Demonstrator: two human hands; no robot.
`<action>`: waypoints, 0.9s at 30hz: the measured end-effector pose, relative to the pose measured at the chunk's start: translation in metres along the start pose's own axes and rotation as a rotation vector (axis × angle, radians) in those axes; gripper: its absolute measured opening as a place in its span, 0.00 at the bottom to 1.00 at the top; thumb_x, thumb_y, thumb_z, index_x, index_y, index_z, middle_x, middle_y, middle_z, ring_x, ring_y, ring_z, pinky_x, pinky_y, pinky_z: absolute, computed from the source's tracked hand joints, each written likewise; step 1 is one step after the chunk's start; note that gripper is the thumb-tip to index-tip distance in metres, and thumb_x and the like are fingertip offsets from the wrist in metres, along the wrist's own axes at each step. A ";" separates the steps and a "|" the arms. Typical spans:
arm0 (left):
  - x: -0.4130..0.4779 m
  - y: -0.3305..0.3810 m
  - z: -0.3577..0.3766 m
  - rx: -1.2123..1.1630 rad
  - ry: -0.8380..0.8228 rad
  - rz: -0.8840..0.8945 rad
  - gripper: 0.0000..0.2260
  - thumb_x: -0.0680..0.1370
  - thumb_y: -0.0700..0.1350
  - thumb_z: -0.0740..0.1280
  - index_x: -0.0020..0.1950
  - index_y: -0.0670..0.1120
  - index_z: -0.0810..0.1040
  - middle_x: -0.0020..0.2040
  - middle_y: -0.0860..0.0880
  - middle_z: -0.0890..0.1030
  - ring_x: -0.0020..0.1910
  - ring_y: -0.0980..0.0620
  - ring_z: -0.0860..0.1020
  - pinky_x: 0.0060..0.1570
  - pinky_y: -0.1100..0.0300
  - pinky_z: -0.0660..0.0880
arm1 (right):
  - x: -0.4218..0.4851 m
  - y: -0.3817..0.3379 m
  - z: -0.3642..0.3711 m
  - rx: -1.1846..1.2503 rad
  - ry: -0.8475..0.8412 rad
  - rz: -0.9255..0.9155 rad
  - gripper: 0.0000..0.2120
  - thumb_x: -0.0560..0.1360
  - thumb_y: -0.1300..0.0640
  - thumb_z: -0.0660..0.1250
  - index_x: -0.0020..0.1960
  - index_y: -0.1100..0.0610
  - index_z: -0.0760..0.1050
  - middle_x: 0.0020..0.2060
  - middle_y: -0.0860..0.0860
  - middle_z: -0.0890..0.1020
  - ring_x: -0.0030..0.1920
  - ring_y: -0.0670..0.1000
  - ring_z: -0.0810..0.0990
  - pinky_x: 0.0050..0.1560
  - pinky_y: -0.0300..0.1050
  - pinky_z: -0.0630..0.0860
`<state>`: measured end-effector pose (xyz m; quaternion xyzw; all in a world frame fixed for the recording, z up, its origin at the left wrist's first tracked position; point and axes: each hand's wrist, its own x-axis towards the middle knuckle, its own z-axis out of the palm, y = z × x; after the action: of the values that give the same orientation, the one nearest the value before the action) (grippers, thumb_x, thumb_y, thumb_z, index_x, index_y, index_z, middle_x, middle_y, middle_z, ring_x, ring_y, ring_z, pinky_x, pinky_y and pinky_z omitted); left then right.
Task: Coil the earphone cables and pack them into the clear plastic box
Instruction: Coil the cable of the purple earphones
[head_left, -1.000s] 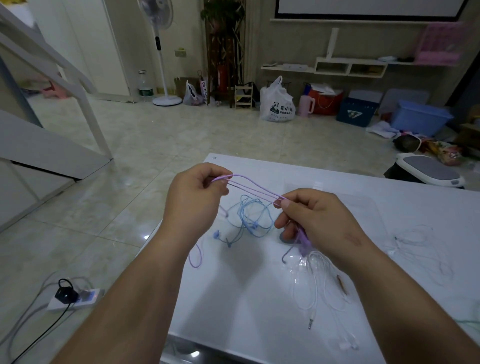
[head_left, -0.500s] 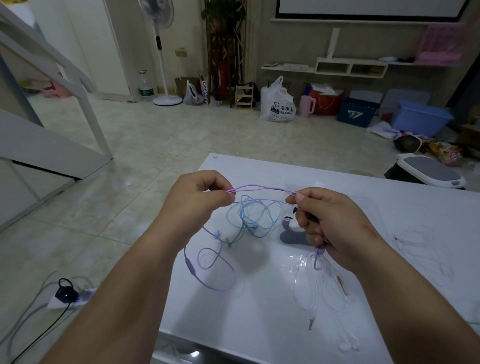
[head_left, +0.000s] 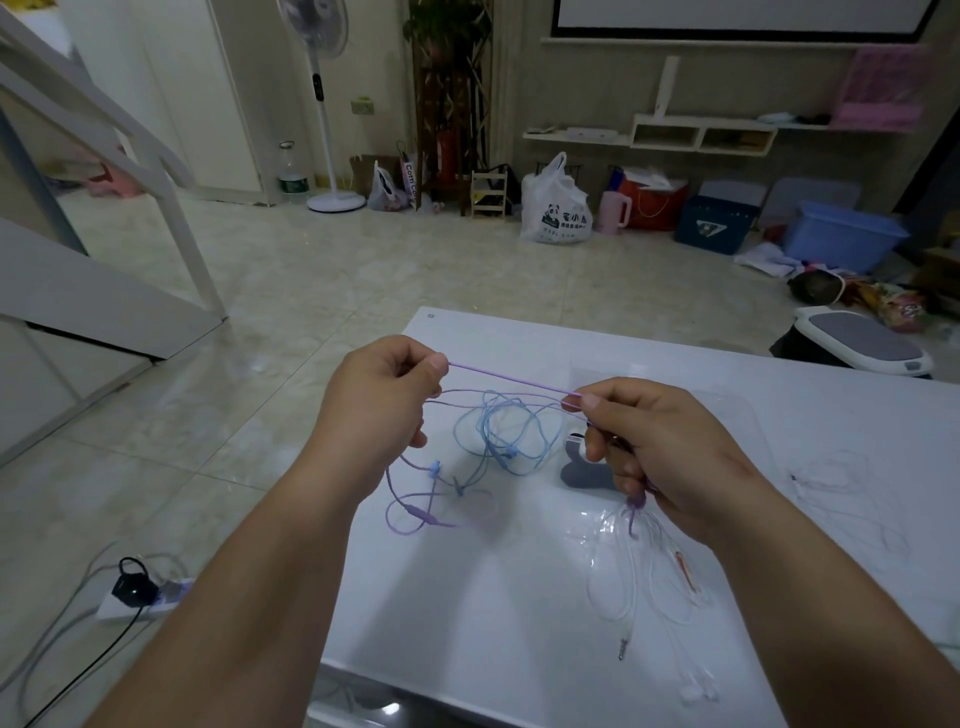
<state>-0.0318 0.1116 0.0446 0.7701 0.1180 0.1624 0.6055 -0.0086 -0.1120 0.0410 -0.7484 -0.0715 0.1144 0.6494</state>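
Pale tiled flooring and a cluttered far wall lie behind the work area. The glossy white surface (head_left: 467, 597) occupies the near right of the scene.

1. Hands. The left hand (head_left: 384, 400) pinches the thin purple earphone cable (head_left: 511, 381) between thumb and forefinger. The right hand (head_left: 660, 447) pinches the same cable at its fingertips, with the lower fingers curled round more of it. A purple end hangs out below that hand. How many turns are gathered inside the right hand cannot be told.

2. Cable position. One strand is stretched straight between the two hands, above the surface. Its long axis runs left to right, dropping slightly toward the right hand. The slack falls from the left hand to the surface at near left and loops there.

3. Other items. A tangled light-blue earphone cable (head_left: 498, 431) lies on the surface below the stretched strand. A white translucent earphone cable (head_left: 639, 582) lies near right, below the right hand. A small grey object (head_left: 582, 475) sits just beside the right hand.

4. Box. The clear plastic box (head_left: 727, 410) is only faintly visible, far right, beyond the right hand.

5. Judgement. Coiling is under way and nothing appears packed. The next wrap should draw slack from the left toward the right hand, which is nearer the box.
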 end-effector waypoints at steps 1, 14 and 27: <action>0.000 0.000 0.001 0.008 0.004 0.000 0.07 0.79 0.42 0.65 0.40 0.44 0.78 0.36 0.47 0.79 0.24 0.53 0.68 0.26 0.59 0.70 | 0.000 0.000 0.000 0.001 0.001 -0.003 0.09 0.79 0.57 0.64 0.47 0.57 0.82 0.28 0.54 0.78 0.22 0.48 0.63 0.26 0.43 0.61; 0.000 -0.002 0.001 0.069 0.312 0.029 0.08 0.82 0.49 0.56 0.45 0.49 0.71 0.38 0.52 0.82 0.27 0.49 0.74 0.31 0.58 0.68 | -0.003 -0.004 0.001 -0.173 -0.047 0.021 0.10 0.80 0.57 0.62 0.43 0.58 0.78 0.28 0.51 0.80 0.24 0.49 0.64 0.26 0.41 0.61; 0.007 -0.006 -0.010 0.001 0.626 0.073 0.08 0.79 0.47 0.58 0.41 0.51 0.72 0.35 0.52 0.75 0.34 0.49 0.75 0.39 0.51 0.73 | -0.002 -0.002 -0.005 -0.268 -0.031 0.052 0.10 0.79 0.58 0.62 0.45 0.59 0.80 0.26 0.49 0.74 0.22 0.48 0.65 0.28 0.45 0.62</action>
<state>-0.0291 0.1247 0.0420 0.6865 0.2712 0.4132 0.5334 -0.0095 -0.1176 0.0435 -0.8282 -0.0769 0.1320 0.5393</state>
